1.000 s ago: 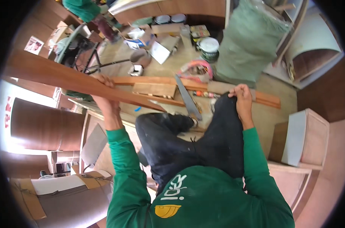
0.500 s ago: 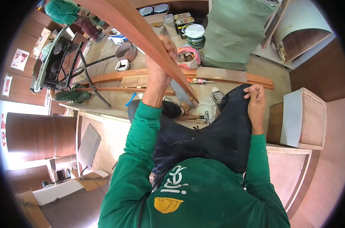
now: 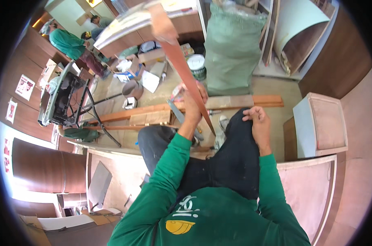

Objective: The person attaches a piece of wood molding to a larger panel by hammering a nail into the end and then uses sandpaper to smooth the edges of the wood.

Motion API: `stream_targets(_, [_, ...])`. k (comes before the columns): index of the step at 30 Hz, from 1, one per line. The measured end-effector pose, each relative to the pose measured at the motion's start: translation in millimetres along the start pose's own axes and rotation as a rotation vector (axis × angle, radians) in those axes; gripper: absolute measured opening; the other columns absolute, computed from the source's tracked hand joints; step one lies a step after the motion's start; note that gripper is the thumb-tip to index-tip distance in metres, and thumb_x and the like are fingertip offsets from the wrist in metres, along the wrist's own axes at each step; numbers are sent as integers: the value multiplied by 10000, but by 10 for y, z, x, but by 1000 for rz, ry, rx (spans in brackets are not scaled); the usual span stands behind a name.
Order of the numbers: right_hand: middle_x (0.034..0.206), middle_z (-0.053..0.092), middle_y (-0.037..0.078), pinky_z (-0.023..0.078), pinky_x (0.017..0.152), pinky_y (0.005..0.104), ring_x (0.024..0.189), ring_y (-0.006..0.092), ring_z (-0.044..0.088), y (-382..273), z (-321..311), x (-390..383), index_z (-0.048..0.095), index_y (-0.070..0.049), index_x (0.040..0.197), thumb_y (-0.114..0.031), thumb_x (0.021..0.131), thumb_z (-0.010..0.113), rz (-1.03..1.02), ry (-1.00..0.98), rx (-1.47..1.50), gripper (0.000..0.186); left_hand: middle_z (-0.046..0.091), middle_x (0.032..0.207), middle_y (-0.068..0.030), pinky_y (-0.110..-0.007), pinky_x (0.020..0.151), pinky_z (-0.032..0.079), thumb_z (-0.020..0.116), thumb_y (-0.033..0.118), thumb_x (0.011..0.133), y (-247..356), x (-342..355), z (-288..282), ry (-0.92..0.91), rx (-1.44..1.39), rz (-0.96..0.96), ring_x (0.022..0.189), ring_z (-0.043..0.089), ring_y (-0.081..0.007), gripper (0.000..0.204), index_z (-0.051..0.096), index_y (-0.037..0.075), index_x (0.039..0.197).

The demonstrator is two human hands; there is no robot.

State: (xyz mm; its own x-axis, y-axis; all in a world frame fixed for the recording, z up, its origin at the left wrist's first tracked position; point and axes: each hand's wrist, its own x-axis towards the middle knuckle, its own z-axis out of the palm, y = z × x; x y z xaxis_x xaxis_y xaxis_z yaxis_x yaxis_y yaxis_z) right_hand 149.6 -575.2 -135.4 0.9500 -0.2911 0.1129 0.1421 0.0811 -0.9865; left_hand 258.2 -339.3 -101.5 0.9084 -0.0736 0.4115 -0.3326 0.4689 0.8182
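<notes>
My left hand [image 3: 193,102] is wrapped round a long reddish-brown wooden board [image 3: 179,61]. The board stands tilted, its lower end narrowing down toward the floor between my feet and its upper end high in front of me. Bare of any object, my right hand [image 3: 259,123] rests on my right knee [image 3: 239,127], fingers loosely bent and apart. Beside my left hand a grey metal blade [image 3: 176,110], like that of a handsaw, slants past my left knee [image 3: 155,135]. A shoe [image 3: 223,122] shows by the board's lower end, partly blurred.
Long wooden boards [image 3: 128,112] lie across the floor ahead. Beyond them are a paint bucket [image 3: 197,67], a big green sack [image 3: 234,51] and a cardboard box [image 3: 128,67]. A machine on a stand [image 3: 67,98] is at left, a cabinet box [image 3: 321,125] at right. A co-worker [image 3: 69,43] stands far left.
My view has lifted, bringing more of the room's far end into sight. My left hand and the board have shifted right, the board more upright. My right hand stays on the knee.
</notes>
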Motion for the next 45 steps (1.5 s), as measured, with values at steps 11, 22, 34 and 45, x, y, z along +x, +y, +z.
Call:
stream_targets(11, [921,628,27,535,740,251,775,102,625,-963,583,42,613,-7,1179,-166,1056,616,-158,-49,232,202,520,706,-37,-269,538,389,435,422,1092,62,27,179,146,58,-82,597,499,-130,457,545,66,828])
stream_targets(22, [1005,642,24,591,786,303,887,129,671,-1196,1077,32,618,-41,1174,-119,1058,595,-122,-105,316,142,502,608,9,-290,492,413,329,833,969,-57,190,271,132,68,-252,567,542,-123,839,608,68,768])
stream_targets(34, [1012,661,53,597,797,299,923,135,679,-1167,1155,120,626,5,1165,-101,1055,595,-166,-74,302,156,543,746,16,-250,577,427,350,759,1016,450,54,734,211,36,-285,681,540,-93,695,560,116,861])
stream_targets(45, [984,688,81,568,856,297,932,167,699,-1206,923,-495,654,43,1084,-37,1004,656,-123,-234,177,113,578,1208,-89,-252,959,436,514,414,1108,516,-252,-10,201,442,104,1107,539,-112,467,529,15,1352])
